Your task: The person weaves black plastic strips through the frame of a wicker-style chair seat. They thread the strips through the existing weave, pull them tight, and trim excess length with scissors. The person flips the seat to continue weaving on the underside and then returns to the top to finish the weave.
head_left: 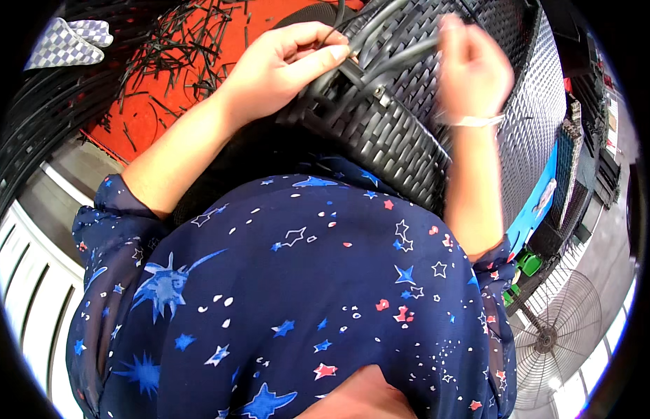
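Seen from the head camera, a black woven panel (409,119) is propped against the body at twelve to two o'clock, tilted toward the worker, so that its open edge appears to be kept within easy reach of both hands. The left hand (286,66), at eleven o'clock, is curled shut over loose black strands (381,52), thumb laid flat along the top; the strands seem to be pinned against the weave so that they stay taut. The right hand (471,66), at one o'clock, is blurred by motion and raised over the same strands; whether anything is gripped in it cannot be told. A bracelet (475,121) is worn at that wrist. Cut black offcuts (171,56) are scattered over a red floor (164,105) at ten o'clock, beside a checked cloth (70,42). A standing fan (555,335) is seen at four o'clock. The lower frame is filled by a star-printed navy top (290,300).
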Action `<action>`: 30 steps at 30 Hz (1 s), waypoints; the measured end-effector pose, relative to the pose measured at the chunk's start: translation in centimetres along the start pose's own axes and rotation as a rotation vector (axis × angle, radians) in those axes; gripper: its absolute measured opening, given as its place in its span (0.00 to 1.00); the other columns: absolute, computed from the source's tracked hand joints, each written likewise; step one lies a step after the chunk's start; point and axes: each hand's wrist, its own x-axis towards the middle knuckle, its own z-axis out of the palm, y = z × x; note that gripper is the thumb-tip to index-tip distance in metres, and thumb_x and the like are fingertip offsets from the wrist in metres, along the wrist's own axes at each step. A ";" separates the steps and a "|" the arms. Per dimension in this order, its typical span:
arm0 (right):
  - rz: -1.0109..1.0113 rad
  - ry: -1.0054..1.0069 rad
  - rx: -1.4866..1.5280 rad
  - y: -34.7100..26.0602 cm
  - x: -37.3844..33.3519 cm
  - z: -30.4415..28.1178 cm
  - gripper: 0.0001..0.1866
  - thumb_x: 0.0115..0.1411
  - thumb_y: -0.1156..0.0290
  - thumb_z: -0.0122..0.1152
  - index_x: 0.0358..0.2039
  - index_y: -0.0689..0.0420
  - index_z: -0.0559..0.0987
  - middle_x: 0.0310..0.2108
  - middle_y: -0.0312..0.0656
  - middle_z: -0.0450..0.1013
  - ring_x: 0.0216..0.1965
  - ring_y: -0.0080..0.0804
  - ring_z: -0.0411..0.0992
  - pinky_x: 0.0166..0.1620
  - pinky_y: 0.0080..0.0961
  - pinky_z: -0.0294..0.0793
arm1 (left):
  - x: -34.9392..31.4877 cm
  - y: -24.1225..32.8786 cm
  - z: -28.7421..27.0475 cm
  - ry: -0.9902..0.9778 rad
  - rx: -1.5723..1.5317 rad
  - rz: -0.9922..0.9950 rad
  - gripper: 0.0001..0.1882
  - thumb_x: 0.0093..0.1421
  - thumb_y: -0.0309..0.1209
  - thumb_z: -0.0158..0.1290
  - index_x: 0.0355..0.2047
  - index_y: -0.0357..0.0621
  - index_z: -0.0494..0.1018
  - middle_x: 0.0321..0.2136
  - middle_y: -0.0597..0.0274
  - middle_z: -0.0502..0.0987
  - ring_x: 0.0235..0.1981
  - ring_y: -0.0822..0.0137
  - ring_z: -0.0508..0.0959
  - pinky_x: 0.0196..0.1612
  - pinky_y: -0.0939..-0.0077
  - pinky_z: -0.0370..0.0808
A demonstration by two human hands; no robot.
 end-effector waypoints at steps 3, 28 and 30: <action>-0.093 -0.052 -0.115 5.3 0.5 1.7 0.19 0.62 0.56 0.63 0.23 0.59 0.80 0.15 0.42 0.68 0.16 0.28 0.63 0.25 0.28 0.65 | 0.7 -0.2 0.3 -0.025 -0.041 0.039 0.11 0.68 0.31 0.50 0.43 0.36 0.76 0.36 0.66 0.80 0.36 0.80 0.77 0.42 0.83 0.75; -0.299 -0.406 0.358 -4.0 -1.2 -0.9 0.16 0.57 0.80 0.62 0.46 0.53 0.81 0.45 0.36 0.74 0.25 0.14 0.69 0.29 0.13 0.70 | -0.1 2.5 -2.1 0.035 0.248 0.044 0.12 0.67 0.29 0.50 0.45 0.34 0.77 0.41 0.62 0.80 0.46 0.72 0.77 0.53 0.78 0.72; -0.324 -0.471 0.294 -4.4 -1.3 -0.8 0.19 0.56 0.81 0.60 0.48 0.50 0.80 0.49 0.38 0.72 0.26 0.20 0.70 0.33 0.16 0.73 | -0.2 2.7 -2.3 0.174 0.157 0.083 0.12 0.65 0.30 0.54 0.44 0.34 0.77 0.42 0.62 0.79 0.45 0.71 0.77 0.52 0.77 0.72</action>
